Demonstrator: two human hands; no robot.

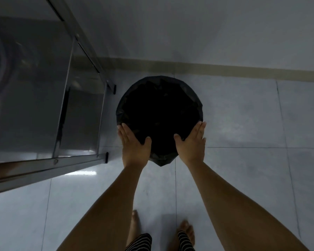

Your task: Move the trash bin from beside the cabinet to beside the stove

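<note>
The trash bin (159,109) is round, lined with a black plastic bag, and I look straight down into its dark opening. It is over the pale tiled floor, just right of a steel cabinet. My left hand (133,144) grips the near left of the rim, thumb over the edge. My right hand (191,144) grips the near right of the rim the same way. Whether the bin rests on the floor or is lifted I cannot tell. No stove is in view.
A stainless steel cabinet (43,98) with a frame and black feet fills the left side. A wall with a beige skirting strip (225,69) runs behind the bin. Grey floor tiles (252,124) stretch to the right. My bare feet (186,230) stand below.
</note>
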